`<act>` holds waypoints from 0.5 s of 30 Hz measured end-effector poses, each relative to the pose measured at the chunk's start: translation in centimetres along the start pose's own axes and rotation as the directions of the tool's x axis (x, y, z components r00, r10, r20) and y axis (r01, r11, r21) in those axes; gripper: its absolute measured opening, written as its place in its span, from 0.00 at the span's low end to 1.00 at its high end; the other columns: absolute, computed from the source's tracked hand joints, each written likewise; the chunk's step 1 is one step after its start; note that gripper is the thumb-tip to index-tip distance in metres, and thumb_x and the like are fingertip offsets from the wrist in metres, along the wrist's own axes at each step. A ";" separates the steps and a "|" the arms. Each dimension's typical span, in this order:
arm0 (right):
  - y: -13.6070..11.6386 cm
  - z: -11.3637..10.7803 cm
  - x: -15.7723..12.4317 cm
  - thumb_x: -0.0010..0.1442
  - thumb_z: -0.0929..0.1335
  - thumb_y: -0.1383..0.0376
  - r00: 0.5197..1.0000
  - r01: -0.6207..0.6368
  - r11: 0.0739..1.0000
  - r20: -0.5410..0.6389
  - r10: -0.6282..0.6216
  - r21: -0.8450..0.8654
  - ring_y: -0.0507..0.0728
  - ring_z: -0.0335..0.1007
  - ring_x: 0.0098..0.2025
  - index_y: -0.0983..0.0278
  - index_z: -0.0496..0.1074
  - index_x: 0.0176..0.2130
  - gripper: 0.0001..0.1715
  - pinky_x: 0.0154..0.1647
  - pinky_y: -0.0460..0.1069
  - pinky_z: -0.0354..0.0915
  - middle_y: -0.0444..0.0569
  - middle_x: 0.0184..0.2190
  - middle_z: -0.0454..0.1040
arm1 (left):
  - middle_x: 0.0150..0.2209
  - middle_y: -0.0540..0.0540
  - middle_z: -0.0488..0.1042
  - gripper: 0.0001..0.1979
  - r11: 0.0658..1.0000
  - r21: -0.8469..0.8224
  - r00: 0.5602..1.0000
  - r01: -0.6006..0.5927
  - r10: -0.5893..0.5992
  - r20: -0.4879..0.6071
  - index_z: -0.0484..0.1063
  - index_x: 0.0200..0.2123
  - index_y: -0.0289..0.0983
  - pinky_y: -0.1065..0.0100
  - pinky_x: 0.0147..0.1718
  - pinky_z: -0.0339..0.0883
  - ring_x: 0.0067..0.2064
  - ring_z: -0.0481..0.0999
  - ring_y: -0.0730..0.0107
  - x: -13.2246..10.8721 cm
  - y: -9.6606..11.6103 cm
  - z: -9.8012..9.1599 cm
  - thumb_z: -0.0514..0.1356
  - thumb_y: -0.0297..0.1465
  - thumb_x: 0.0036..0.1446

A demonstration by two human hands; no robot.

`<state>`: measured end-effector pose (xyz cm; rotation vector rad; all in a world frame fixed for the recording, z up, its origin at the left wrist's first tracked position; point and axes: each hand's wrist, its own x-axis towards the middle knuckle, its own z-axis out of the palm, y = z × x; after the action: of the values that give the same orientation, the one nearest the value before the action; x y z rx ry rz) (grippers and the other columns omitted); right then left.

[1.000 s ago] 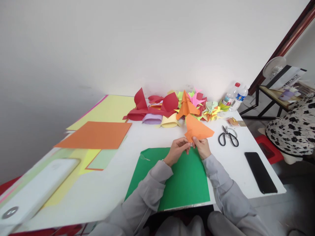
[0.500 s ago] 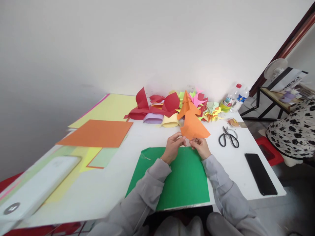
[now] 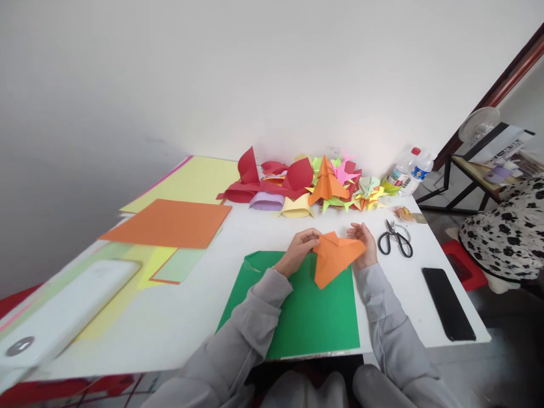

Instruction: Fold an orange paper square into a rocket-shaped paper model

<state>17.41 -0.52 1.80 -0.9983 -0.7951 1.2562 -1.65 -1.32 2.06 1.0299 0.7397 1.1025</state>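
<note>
Over the green sheet (image 3: 310, 317) I see a folded piece of orange paper (image 3: 335, 260), its pointed end hanging toward me. My left hand (image 3: 298, 249) is closed on its left corner, thumb and fingers pinching it. At the paper's right corner is my right hand (image 3: 364, 243), its fingers apart and loosely curved; the paper overlaps the palm, and whether they touch I cannot tell. Beyond the hands, a folded orange paper shape (image 3: 326, 184) stands among several colourful folded paper pieces.
Black-handled scissors (image 3: 394, 239) and a black phone (image 3: 448, 304) lie on the right. Two bottles (image 3: 399, 173) stand by the wall. To the left are orange sheets (image 3: 170, 224), a large yellow sheet (image 3: 187, 184) and a long white device (image 3: 72, 311).
The folded orange paper has come toward me and turned, its narrow end now pointing down. My right hand has moved right and loosened from its pinch; my left hand still holds on.
</note>
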 end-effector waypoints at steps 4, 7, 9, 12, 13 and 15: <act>-1.0 0.1 -0.4 0.46 0.72 0.52 0.987 -0.156 0.981 0.043 0.152 0.117 0.49 0.65 0.22 0.64 0.75 0.29 0.18 0.20 0.44 0.59 0.45 0.22 0.73 | 0.27 0.49 0.73 0.09 0.996 0.090 0.999 0.013 -0.010 -0.042 0.74 0.30 0.34 0.72 0.28 0.62 0.28 0.71 0.73 0.1 0.1 -0.4 0.63 0.33 0.44; -1.1 0.3 -0.9 0.42 0.75 0.55 0.968 -0.213 0.977 0.139 0.210 0.006 0.48 0.66 0.22 0.66 0.76 0.29 0.18 0.21 0.43 0.59 0.45 0.23 0.75 | 0.26 0.49 0.74 0.10 0.986 0.170 0.995 -0.002 0.019 -0.096 0.75 0.29 0.33 0.71 0.27 0.61 0.28 0.69 0.72 0.2 0.2 -0.6 0.63 0.33 0.42; -1.0 0.5 -1.2 0.42 0.75 0.55 0.946 -0.244 0.966 0.201 0.255 -0.079 0.48 0.67 0.23 0.66 0.77 0.29 0.18 0.23 0.43 0.60 0.46 0.24 0.76 | 0.26 0.48 0.74 0.09 0.976 0.216 0.992 -0.037 0.061 -0.107 0.75 0.28 0.33 0.70 0.29 0.61 0.29 0.69 0.71 0.3 0.2 -0.6 0.63 0.33 0.42; -0.5 0.8 -1.6 0.43 0.76 0.55 0.918 -0.262 0.950 0.259 0.300 -0.172 0.49 0.67 0.22 0.66 0.77 0.28 0.17 0.24 0.45 0.60 0.45 0.22 0.76 | 0.27 0.48 0.74 0.08 0.963 0.257 0.994 -0.075 0.094 -0.061 0.75 0.27 0.33 0.69 0.31 0.62 0.30 0.69 0.70 0.2 0.4 -0.4 0.62 0.32 0.43; -0.4 0.9 -1.7 0.42 0.76 0.55 0.914 -0.260 0.945 0.265 0.307 -0.198 0.49 0.66 0.22 0.65 0.77 0.27 0.16 0.24 0.45 0.60 0.44 0.21 0.75 | 0.27 0.48 0.74 0.08 0.961 0.264 0.995 -0.082 0.096 -0.039 0.75 0.27 0.33 0.69 0.31 0.62 0.30 0.69 0.70 0.1 0.5 -0.3 0.62 0.32 0.43; -0.1 1.0 -1.9 0.42 0.76 0.56 0.913 -0.240 0.937 0.269 0.307 -0.254 0.50 0.66 0.21 0.65 0.77 0.26 0.16 0.24 0.46 0.60 0.43 0.20 0.75 | 0.27 0.47 0.74 0.08 0.957 0.276 0.995 -0.094 0.097 0.003 0.76 0.27 0.33 0.69 0.31 0.62 0.30 0.70 0.70 0.1 0.6 -0.1 0.62 0.33 0.45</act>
<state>16.22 -2.18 2.39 -1.1355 -1.0765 1.6203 -1.87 -1.18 2.56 1.3082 0.8771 1.1079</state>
